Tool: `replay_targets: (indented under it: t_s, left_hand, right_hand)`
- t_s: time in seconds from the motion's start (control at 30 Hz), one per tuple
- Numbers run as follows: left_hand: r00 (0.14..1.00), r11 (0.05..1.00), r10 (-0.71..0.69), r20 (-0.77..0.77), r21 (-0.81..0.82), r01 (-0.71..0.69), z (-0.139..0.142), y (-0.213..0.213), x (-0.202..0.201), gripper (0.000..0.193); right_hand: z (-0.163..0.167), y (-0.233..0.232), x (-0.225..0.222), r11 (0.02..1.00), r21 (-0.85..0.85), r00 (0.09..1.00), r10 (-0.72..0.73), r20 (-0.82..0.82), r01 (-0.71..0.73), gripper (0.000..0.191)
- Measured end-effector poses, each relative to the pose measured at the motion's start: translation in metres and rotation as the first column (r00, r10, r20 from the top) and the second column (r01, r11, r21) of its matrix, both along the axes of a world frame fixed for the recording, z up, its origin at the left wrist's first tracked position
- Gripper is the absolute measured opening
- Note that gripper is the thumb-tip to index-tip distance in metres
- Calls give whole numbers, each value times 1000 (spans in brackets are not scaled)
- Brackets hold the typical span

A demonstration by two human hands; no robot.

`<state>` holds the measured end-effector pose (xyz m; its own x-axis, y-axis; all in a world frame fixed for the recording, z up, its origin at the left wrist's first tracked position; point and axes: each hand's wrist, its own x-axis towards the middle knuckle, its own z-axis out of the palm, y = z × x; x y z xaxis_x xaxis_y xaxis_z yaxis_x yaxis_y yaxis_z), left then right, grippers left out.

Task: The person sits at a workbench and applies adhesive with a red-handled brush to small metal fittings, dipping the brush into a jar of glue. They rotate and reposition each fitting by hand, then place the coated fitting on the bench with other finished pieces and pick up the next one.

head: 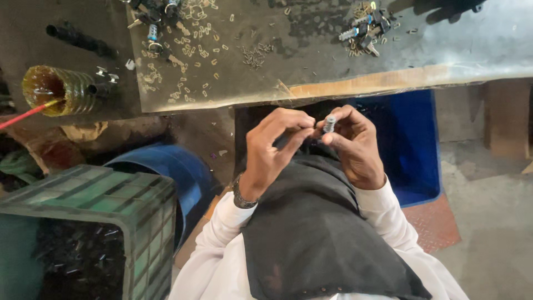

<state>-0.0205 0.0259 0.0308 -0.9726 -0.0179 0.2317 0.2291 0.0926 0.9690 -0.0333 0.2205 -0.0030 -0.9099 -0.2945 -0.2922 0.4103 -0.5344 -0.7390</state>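
Both my hands are raised together over my lap, just below the edge of the workbench (355,83). My right hand (355,144) pinches a small grey cylindrical metal part (330,123) between thumb and fingers. My left hand (275,144), a watch on its wrist, has its fingertips closed against the same part from the left. A dark cloth (316,222) lies across my lap under the hands. White sleeves cover both forearms.
The workbench holds scattered small metal clips (191,50), a pile of tiny screws (255,55) and heaps of dark assembled parts (366,28). An amber ribbed bottle (58,89) lies at left. A green crate (94,222), blue drum (172,172) and blue bin (413,144) stand below.
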Motion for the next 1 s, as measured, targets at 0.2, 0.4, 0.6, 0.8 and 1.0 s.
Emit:
replay_targets:
  t_s: [0.2, 0.4, 0.6, 0.8, 1.0]
  left_hand:
    - [999, 998, -17, -39, -69, 14, 5, 13, -4, 17]
    - [997, 993, -4, -72, -118, -4, 6, 14, -1, 17]
    - [991, 981, 2, -132, -193, -27, 4, 17, -1, 15]
    - [993, 980, 13, -116, -198, -36, 3, 16, 1, 15]
    - [996, 984, 9, -88, -178, -24, 4, 12, 4, 16]
  right_hand:
    - [-13, -1, 6, 999, 34, 994, -6, -106, 9, 37]
    - [-9, -1, 7, 984, 178, 986, 6, -167, 25, 36]
    - [-4, -1, 7, 947, 318, 967, 30, -251, 53, 32]
    - [3, -3, 9, 908, 410, 957, 39, -286, 85, 31]
    - [3, -6, 8, 900, 428, 953, 55, -298, 82, 30]
